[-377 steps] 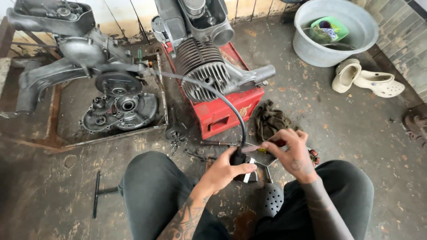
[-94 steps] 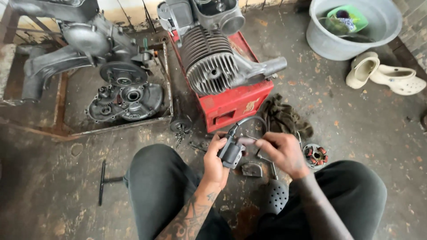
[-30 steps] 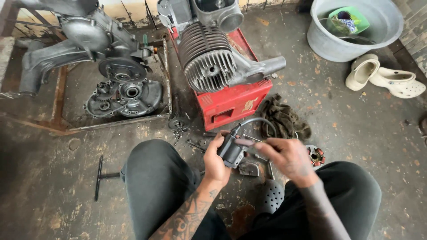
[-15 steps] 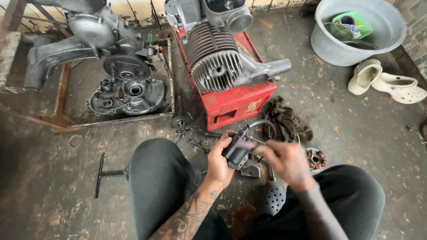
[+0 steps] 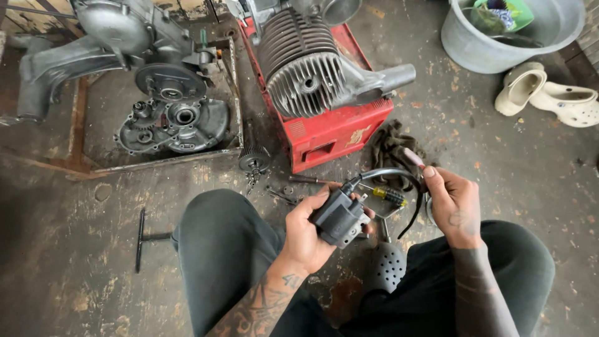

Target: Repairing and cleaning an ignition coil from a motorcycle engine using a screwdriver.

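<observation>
My left hand (image 5: 310, 232) grips a dark grey ignition coil (image 5: 340, 216) above my lap. A black cable (image 5: 390, 176) arcs from the coil's top over to my right hand (image 5: 454, 202), which pinches the cable's end between thumb and fingers. Just beyond the coil a screwdriver with a yellow handle (image 5: 388, 195) lies on the floor. Both forearms are tattooed and my knees in dark trousers frame the hands.
A finned engine cylinder (image 5: 306, 65) rests on a red box (image 5: 334, 128). A dismantled engine case (image 5: 171, 118) lies in a metal tray on the left. A T-handle wrench (image 5: 142, 238), dark rag (image 5: 390, 145), grey basin (image 5: 505, 34) and pale clogs (image 5: 549, 97) lie around.
My right hand has moved away to the right, drawing the cable out into an arc. The coil stays in my left hand, turned slightly.
</observation>
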